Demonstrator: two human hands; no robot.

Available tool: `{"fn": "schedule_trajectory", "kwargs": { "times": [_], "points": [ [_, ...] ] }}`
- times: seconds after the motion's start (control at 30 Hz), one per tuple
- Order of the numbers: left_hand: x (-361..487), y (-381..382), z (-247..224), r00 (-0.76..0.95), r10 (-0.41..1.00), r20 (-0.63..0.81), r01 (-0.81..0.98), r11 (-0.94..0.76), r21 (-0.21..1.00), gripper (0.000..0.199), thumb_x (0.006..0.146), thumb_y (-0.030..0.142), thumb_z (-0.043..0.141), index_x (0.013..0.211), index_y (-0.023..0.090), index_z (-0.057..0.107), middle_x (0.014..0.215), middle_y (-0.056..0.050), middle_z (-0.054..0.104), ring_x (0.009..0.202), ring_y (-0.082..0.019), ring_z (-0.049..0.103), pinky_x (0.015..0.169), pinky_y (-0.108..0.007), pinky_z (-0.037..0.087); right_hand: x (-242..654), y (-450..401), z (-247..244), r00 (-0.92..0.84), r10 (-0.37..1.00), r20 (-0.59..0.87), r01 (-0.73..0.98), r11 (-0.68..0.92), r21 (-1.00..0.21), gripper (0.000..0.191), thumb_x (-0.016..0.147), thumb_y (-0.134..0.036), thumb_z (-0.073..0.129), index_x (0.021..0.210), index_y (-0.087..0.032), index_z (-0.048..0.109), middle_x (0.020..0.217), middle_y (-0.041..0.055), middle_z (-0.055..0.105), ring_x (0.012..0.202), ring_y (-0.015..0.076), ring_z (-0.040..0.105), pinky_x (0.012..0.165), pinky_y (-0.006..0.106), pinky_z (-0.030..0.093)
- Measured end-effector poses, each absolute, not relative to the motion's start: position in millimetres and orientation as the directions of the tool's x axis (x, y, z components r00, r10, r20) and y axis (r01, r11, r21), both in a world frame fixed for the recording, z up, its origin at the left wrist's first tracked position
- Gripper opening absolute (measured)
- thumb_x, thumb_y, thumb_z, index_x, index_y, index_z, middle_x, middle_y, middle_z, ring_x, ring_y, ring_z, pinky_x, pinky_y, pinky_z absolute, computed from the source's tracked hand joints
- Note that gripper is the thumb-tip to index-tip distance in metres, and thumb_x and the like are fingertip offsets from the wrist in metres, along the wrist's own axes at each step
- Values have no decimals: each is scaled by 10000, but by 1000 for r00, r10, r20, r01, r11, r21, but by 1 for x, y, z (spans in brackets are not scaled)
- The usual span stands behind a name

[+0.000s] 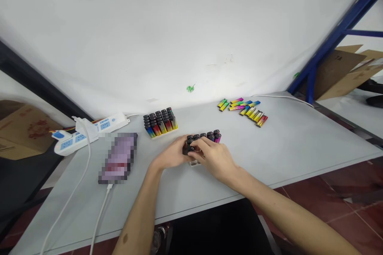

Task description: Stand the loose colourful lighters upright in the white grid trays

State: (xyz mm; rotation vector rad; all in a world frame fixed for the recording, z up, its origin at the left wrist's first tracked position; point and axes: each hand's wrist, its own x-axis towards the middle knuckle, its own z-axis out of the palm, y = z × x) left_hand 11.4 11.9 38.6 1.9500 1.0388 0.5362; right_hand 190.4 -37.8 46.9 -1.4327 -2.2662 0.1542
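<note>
Just in front of me on the table, a white tray (pixel 195 163) holds rows of black-topped lighters (pixel 203 136). My left hand (pixel 174 154) is curled against the left side of this tray, its fingertips partly hidden behind the lighters. Over the near left part of the tray, my right hand (pixel 216 158) pinches a lighter (pixel 190 148) by its black top between thumb and fingers. The lower body of that lighter is hidden. Farther back to the left stands a second tray (pixel 164 134) filled with upright lighters in metallic colours (pixel 161 122).
Several loose lighters (pixel 251 113) lie at the back right of the table (pixel 287 139). At left are a pixelated phone (pixel 119 157) with a charging cable (pixel 101 215) and a power strip (pixel 89 133). Cardboard boxes (pixel 344 71) stand beyond the blue frame (pixel 329 44).
</note>
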Motion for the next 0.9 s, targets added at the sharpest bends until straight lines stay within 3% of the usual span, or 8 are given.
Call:
{"fn": "schedule_trajectory", "kwargs": {
  "times": [0.17,0.33,0.73,0.9],
  "points": [
    [15,12,42,559,829,-16,421,-267,867,375,678,207,671,1053,200,644,995,-41,699,891,-234,628,762,-348,525,190,-37,63,-371,903,217,888,413,-200,190,970,-335,570,1066,-188,642,996,77,725,710,194,684,494,302,288],
    [18,11,47,562,826,-44,447,-258,857,236,707,228,648,938,200,612,873,-8,664,770,-191,587,671,-306,488,192,-33,75,-400,906,141,902,417,-116,216,989,-340,539,1052,-156,631,973,105,717,751,223,700,514,302,336],
    [22,12,40,518,855,-10,507,-298,809,233,649,200,657,869,183,582,857,-4,655,815,-202,596,703,-313,508,184,-23,88,-527,848,53,847,529,-42,163,917,-182,603,1059,-108,632,1003,127,730,863,259,719,613,316,454],
    [22,14,37,537,844,12,500,-330,801,217,687,202,637,902,179,622,870,-10,681,815,-203,616,703,-314,521,185,-29,81,-429,892,146,891,444,-93,271,963,-398,565,976,-148,667,904,104,741,775,233,709,562,298,377]
  ]
}}
